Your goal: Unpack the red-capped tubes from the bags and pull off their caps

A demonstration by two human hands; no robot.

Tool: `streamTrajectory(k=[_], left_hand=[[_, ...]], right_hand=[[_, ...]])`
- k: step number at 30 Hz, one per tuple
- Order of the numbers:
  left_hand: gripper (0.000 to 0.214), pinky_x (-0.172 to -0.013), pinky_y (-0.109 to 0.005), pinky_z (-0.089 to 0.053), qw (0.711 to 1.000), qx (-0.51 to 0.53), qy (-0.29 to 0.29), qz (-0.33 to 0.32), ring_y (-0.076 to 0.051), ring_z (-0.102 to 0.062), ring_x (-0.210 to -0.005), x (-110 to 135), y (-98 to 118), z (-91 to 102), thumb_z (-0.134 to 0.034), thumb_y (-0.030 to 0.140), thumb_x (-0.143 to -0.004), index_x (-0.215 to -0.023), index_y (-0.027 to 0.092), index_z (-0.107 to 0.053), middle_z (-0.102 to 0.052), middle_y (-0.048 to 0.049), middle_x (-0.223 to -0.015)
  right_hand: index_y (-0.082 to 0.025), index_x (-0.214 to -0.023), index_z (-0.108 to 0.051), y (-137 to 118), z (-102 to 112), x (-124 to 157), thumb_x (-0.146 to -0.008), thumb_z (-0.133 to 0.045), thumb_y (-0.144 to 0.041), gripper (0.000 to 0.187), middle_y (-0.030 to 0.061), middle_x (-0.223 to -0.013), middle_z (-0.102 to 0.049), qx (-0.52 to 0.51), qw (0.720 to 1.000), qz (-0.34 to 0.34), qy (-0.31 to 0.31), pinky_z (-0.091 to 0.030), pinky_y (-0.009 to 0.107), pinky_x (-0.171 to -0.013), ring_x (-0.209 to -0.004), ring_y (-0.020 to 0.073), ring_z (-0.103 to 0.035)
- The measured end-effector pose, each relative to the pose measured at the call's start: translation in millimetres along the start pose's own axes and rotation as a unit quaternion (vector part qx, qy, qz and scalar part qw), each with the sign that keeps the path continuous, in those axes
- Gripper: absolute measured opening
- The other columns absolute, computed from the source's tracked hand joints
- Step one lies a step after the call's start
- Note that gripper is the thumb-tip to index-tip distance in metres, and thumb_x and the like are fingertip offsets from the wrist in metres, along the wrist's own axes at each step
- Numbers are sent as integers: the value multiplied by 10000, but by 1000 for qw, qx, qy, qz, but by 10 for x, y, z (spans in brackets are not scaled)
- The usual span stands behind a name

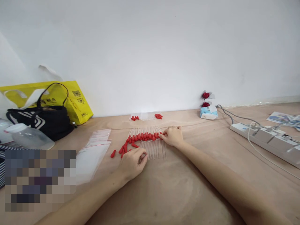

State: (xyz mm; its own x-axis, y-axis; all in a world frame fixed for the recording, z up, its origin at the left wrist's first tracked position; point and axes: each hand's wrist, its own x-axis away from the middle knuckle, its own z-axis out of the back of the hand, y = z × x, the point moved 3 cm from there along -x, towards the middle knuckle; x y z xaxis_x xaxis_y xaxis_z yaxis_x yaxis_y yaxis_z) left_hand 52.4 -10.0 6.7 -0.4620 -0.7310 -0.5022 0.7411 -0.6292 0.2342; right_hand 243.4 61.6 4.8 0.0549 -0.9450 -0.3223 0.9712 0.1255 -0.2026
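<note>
Small red rubber bulbs (145,136) lie in a crowded row across thin clear tubes (154,151) that look like glass droppers. At the right end of this row, the thumb and fingertips of my right hand (173,136) are closed on a bulb. My left hand (134,163) rests nearer to me, below the row's left part, with its fingers curled together; whatever they hold is hidden. Just beyond it, several loose red bulbs (125,149) trail down from the row, and a single bulb (113,153) lies apart on the left.
Clear zip bags (93,156) lie left of the bulbs. Two small heaps of red bulbs (158,116) sit on clear bags by the wall. A tissue pack (208,113) and power strip (269,137) stand right; a black bag (51,122), yellow bag (81,103) and bottle (30,137) left.
</note>
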Motion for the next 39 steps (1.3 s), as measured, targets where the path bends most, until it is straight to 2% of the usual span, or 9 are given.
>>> streamTrajectory(k=[3,8,11,15,19,25,31,34,39], left_hand=[[129,-549,-207,-399,999,3,34,-37,-100,-522,-570,120,-43,54,-448,195,-761,-686,186,-552,-555,20,-581],[122,-541,-215,-401,998,4,36,-44,-107,-521,-580,106,-39,52,-471,182,-759,-676,191,-559,-554,23,-566],[133,-582,-231,-412,997,-6,55,-52,-122,-525,-632,106,-46,58,-465,180,-773,-689,189,-568,-573,6,-614],[166,-749,-326,-415,988,-68,122,-72,-191,-525,-828,114,-35,121,-495,227,-774,-891,170,-599,-614,-66,-850],[269,-808,-388,-370,969,-140,162,-121,-239,-504,-954,117,48,151,-511,252,-789,-1043,192,-579,-606,-92,-1017],[164,-882,-405,-295,971,-141,109,-157,-157,-553,-792,121,128,82,-468,228,-833,-835,253,-631,-666,8,-791],[197,-880,-401,-298,973,-147,99,-151,-134,-539,-704,122,143,60,-443,208,-837,-749,216,-619,-633,13,-653],[205,-881,-398,-293,974,-142,94,-147,-133,-536,-701,120,156,64,-443,212,-834,-727,218,-617,-622,17,-632],[208,-865,-394,-287,975,-144,91,-144,-125,-526,-670,117,186,66,-451,215,-829,-694,221,-609,-608,33,-591]], right_hand=[[-198,-695,-667,-44,-47,0,-794,-430,-438,351,96,-811,-652,12,1000,2,11,-243,393,-769,-854,237,-530],[-185,-683,-652,-41,-49,-3,-808,-427,-329,294,97,-821,-651,8,999,-11,34,-235,371,-747,-837,218,-530],[-192,-727,-646,-25,3,58,-824,-412,-323,285,73,-819,-645,-26,997,-10,77,-227,353,-742,-836,199,-520],[-214,-767,-640,-32,83,315,-810,-469,-333,214,20,-725,-610,-127,979,87,137,-224,320,-730,-768,156,-498],[-208,-795,-625,-92,108,671,-803,-495,-275,146,0,-685,-573,-194,948,215,129,-236,302,-714,-702,129,-462],[-216,-809,-610,-213,109,870,-805,-498,-254,119,-13,-653,-546,-199,931,280,120,-265,300,-720,-671,118,-446],[-239,-867,-625,-312,97,853,-780,-541,-348,163,6,-809,-592,-157,929,295,161,-257,326,-758,-753,129,-476],[-265,-860,-642,-337,64,864,-797,-533,-344,149,-10,-689,-583,-124,924,308,190,-246,335,-772,-697,120,-464],[-223,-729,-642,-340,31,882,-796,-532,-306,152,-17,-564,-527,-116,923,304,205,-246,342,-788,-642,119,-433]])
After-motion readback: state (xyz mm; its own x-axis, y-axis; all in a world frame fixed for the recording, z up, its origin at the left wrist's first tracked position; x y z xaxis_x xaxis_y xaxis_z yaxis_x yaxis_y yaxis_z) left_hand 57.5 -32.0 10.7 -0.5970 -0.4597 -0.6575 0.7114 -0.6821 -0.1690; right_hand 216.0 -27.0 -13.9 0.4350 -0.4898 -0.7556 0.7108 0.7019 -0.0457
